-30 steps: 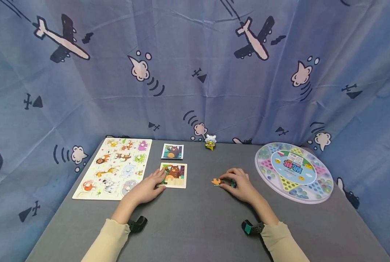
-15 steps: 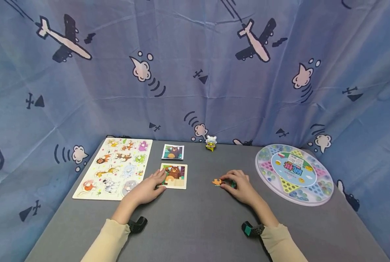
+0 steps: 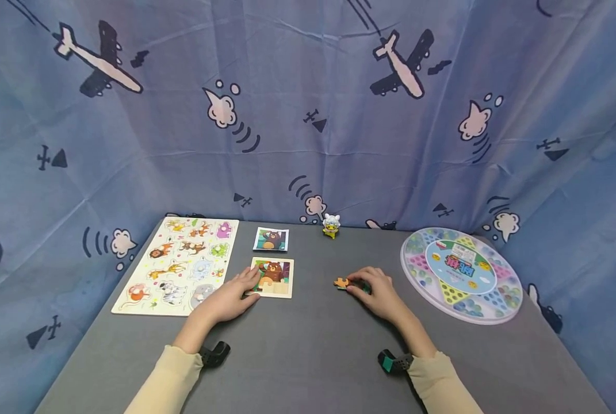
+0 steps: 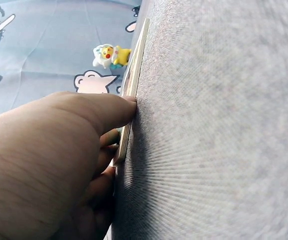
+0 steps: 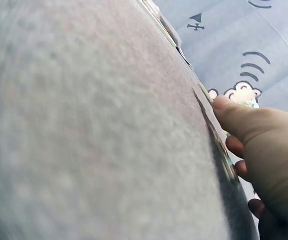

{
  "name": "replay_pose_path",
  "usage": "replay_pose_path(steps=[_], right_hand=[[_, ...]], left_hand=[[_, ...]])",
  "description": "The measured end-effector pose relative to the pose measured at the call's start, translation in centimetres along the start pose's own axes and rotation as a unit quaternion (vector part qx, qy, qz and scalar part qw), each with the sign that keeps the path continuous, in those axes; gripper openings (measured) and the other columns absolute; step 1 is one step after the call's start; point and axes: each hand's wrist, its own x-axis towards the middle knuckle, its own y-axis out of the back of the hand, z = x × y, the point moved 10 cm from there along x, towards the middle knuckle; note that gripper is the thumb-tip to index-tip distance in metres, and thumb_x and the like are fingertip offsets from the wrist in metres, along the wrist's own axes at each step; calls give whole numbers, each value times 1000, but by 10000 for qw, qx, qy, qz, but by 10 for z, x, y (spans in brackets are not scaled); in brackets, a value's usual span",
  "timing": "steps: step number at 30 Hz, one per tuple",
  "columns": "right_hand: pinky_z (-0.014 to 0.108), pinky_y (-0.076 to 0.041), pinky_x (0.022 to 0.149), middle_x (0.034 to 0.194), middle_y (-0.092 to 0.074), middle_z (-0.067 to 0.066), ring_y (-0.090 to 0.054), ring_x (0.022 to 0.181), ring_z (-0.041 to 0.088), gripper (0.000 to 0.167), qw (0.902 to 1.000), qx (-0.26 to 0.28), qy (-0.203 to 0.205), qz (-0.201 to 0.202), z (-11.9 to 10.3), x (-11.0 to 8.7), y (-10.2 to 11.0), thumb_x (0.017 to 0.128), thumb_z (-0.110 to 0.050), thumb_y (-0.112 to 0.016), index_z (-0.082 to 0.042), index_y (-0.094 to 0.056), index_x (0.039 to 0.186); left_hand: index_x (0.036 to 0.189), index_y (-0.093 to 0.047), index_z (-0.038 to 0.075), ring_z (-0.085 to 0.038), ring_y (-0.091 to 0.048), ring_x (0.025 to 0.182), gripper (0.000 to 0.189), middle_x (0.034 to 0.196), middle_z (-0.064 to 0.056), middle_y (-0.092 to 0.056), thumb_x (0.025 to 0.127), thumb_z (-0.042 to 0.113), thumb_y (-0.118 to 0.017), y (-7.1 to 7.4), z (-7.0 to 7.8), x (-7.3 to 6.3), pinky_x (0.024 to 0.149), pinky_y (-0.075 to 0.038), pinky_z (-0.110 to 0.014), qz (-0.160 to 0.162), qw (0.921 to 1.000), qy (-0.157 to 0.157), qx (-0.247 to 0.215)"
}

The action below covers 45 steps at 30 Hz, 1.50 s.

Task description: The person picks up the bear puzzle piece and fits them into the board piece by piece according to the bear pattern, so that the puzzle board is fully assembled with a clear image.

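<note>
In the head view my left hand (image 3: 228, 296) holds the left side of a small wooden jigsaw board (image 3: 283, 292) with a bear picture. Its fingers lie over the board, and the thumb presses the near edge, as the left wrist view shows. Bare wood shows at the board's lower right. My right hand (image 3: 376, 292) pinches an orange puzzle piece (image 3: 341, 283) between thumb and fingers, low over the table. Something dark green (image 3: 366, 287), likely more pieces, lies partly hidden under that hand. A bear picture card (image 3: 271, 239) sits behind the board.
A large animal peg puzzle (image 3: 175, 261) lies at the left. A round Chinese checkers board (image 3: 461, 275) is on the right. At the back stands a small yellow and white toy figure (image 3: 331, 226), before a blue printed curtain (image 3: 266, 144).
The orange piece has turned slightly at the right fingertips. My left hand stays on the board. The whole head view shifts a little.
</note>
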Motion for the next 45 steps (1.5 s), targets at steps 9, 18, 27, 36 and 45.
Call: replay_pose_path(steps=[9,18,27,36,45], right_hand=[[50,-49,92,110,-74,4,-64,105,26,22,9997,246,-61,17,-9,10,-1,94,-19,-83,-10,-80,113],[51,-52,94,110,-73,6,-65,107,27,25,9993,383,-24,-21,-31,30,-10,94,-20,-83,-8,-79,116],[53,-51,97,114,-72,8,-65,109,27,27,9988,443,-13,-221,-63,55,-38,98,-23,-79,-8,-78,120],[54,-50,99,116,-71,8,-64,111,28,27,9973,608,24,-411,-90,67,-63,99,-26,-77,-8,-78,120],[50,-51,92,111,-71,8,-64,103,26,23,9968,625,283,-399,-114,68,-81,99,-24,-78,-9,-79,117]], left_hand=[[161,-40,-3,-40,-21,161,61,172,-20,-27,110,23,-60,-2,-3,-2,130,-21,-57,29,10000,-14,-58],[160,-41,-3,-40,-22,161,61,172,-20,-28,109,24,-61,-1,-3,-4,130,-21,-56,27,10000,-19,-23],[161,-41,-2,-40,-22,161,61,172,-19,-28,110,24,-61,0,-10,-6,130,-22,-58,20,10000,33,-26],[162,-39,0,-38,-19,162,62,174,-16,-25,110,27,-59,-3,-10,-1,131,-20,-57,-19,10000,77,-36],[162,-39,-1,-38,-20,162,62,174,-16,-25,110,27,-59,-1,-6,3,130,-21,-57,-71,9999,96,24]])
